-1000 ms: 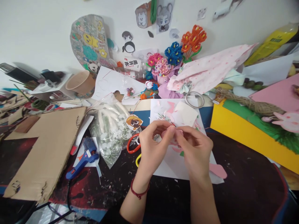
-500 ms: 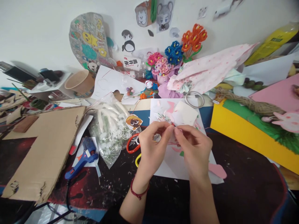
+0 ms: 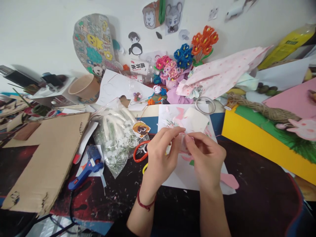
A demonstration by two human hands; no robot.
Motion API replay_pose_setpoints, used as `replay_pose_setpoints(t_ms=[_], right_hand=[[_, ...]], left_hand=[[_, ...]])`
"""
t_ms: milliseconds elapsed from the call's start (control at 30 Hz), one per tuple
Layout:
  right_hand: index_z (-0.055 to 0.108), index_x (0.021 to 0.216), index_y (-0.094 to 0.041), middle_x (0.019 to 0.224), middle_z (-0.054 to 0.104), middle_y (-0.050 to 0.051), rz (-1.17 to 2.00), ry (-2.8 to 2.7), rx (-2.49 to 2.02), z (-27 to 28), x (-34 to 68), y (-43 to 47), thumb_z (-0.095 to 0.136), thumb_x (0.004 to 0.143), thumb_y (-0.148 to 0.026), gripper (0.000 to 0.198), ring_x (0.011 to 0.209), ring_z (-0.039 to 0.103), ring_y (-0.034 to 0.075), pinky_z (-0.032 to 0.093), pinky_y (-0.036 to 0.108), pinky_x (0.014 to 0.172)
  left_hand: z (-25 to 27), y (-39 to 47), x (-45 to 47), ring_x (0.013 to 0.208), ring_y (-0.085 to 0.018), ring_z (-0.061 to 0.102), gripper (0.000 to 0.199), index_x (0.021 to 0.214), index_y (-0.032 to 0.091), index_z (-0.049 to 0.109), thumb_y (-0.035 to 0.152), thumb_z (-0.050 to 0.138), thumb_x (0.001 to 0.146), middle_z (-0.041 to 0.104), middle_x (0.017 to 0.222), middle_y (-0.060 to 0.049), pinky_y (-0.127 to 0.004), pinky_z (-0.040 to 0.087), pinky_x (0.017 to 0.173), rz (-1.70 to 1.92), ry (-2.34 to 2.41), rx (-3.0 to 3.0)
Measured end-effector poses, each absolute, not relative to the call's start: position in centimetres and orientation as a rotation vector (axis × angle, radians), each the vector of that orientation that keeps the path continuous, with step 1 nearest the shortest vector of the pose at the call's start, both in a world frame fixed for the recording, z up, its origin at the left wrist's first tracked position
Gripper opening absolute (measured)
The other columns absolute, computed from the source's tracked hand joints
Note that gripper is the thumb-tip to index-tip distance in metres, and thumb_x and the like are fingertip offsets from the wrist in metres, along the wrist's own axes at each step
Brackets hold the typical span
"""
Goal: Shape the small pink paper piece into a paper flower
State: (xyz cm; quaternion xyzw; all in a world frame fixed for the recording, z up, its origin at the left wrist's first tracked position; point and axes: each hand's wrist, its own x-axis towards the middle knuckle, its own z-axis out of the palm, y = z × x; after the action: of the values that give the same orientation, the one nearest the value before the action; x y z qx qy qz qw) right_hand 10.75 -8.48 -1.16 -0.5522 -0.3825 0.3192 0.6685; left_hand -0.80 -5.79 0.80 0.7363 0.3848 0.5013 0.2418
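My left hand (image 3: 161, 158), with a dark red cord bracelet at the wrist, and my right hand (image 3: 209, 156) meet above a white paper sheet (image 3: 172, 179). Between their thumbs and fingertips they pinch a small pale, see-through piece (image 3: 183, 144), too small and partly covered to name. Pink paper scraps (image 3: 180, 113) and a cream square of paper (image 3: 196, 119) lie on the sheet beyond my fingers. A red loop handle (image 3: 135, 156), like that of scissors, shows left of my left hand, with a yellow loop handle (image 3: 144, 169) below it, mostly hidden.
To the left are a blue glue gun (image 3: 86, 172), a clear plastic bag (image 3: 116, 161) of white and green pieces, and cut cardboard (image 3: 56, 158). A yellow box (image 3: 249, 144) bounds the right side. Pipe-cleaner flowers (image 3: 184, 56) stand along the wall.
My left fingers have shifted and loosened their ring shape, and more of the pale see-through piece shows between both hands. The right hand has barely moved.
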Motion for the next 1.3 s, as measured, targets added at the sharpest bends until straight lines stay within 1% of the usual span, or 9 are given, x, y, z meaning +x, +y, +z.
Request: replay_pose_setpoints(t_ms=[100,333,567,833,967,1100,1167,1300], right_hand=[[0.074,0.079,-0.022,0.072,0.068,-0.004,0.674,-0.888,-1.247,-1.08,10.65,-8.49,0.073,0.081,-0.017,0.005,0.066,0.062,0.007,0.051,0.015,0.060],[0.074,0.082,-0.023,0.072,0.068,-0.005,0.649,-0.934,-1.244,-0.91,10.69,-8.46,0.072,0.081,-0.015,0.009,0.065,0.062,0.005,0.052,0.014,0.060],[0.074,0.081,-0.023,0.072,0.069,-0.006,0.633,-0.930,-1.258,-0.87,10.61,-8.36,0.072,0.081,-0.014,0.010,0.065,0.063,0.005,0.052,0.012,0.059],[0.074,0.081,-0.022,0.073,0.070,-0.004,0.641,-0.914,-1.284,-0.97,10.65,-8.47,0.073,0.080,-0.016,0.006,0.066,0.065,0.007,0.054,0.015,0.060],[0.075,0.080,-0.024,0.073,0.070,-0.004,0.644,-0.877,-1.284,-0.99,10.57,-8.51,0.073,0.080,-0.018,0.006,0.067,0.065,0.008,0.055,0.016,0.061],[0.075,0.079,-0.024,0.070,0.069,-0.003,0.651,-0.849,-1.298,-1.10,10.64,-8.51,0.075,0.079,-0.020,0.004,0.063,0.063,0.009,0.053,0.018,0.057],[0.075,0.078,-0.023,0.068,0.067,-0.002,0.673,-0.848,-1.300,-1.12,10.72,-8.51,0.075,0.079,-0.022,0.001,0.061,0.062,0.010,0.052,0.020,0.055],[0.075,0.078,-0.022,0.067,0.067,-0.001,0.690,-0.845,-1.304,-1.07,10.72,-8.54,0.074,0.080,-0.025,0.004,0.060,0.061,0.011,0.052,0.023,0.054]], left_hand=[[0.59,-5.67,-0.94,0.090,-0.012,0.064,0.027,0.112,0.018,0.066,0.004,0.056,0.091,0.068,0.098,-0.005,-0.024,0.053,0.079,1.376,1.049,2.182],[-0.11,-5.33,-0.99,0.083,-0.011,0.061,0.027,0.113,0.021,0.065,0.007,0.054,0.093,0.063,0.096,-0.004,-0.024,0.051,0.072,1.337,1.079,2.349],[-0.07,-5.43,-0.92,0.086,-0.011,0.062,0.025,0.112,0.019,0.065,0.007,0.054,0.093,0.064,0.097,-0.004,-0.024,0.051,0.074,1.312,1.101,2.344],[-0.04,-5.53,-0.87,0.088,-0.012,0.063,0.026,0.113,0.019,0.065,0.007,0.053,0.093,0.065,0.098,-0.005,-0.024,0.053,0.076,1.295,1.116,2.325],[0.31,-5.65,-0.84,0.091,-0.013,0.065,0.026,0.114,0.020,0.064,0.008,0.053,0.093,0.067,0.099,-0.005,-0.025,0.054,0.079,1.315,1.104,2.236],[0.56,-5.71,-0.82,0.084,-0.011,0.066,0.024,0.115,0.020,0.062,0.013,0.056,0.094,0.071,0.100,-0.004,-0.023,0.054,0.075,1.364,1.197,2.056],[0.61,-5.69,-0.83,0.083,-0.011,0.067,0.019,0.112,0.020,0.063,0.015,0.055,0.095,0.072,0.098,-0.003,-0.023,0.054,0.074,1.358,1.224,1.976],[0.79,-5.65,-0.85,0.078,-0.010,0.067,0.012,0.103,0.019,0.066,0.022,0.059,0.094,0.072,0.090,-0.002,-0.022,0.054,0.070,1.303,1.201,1.808]])
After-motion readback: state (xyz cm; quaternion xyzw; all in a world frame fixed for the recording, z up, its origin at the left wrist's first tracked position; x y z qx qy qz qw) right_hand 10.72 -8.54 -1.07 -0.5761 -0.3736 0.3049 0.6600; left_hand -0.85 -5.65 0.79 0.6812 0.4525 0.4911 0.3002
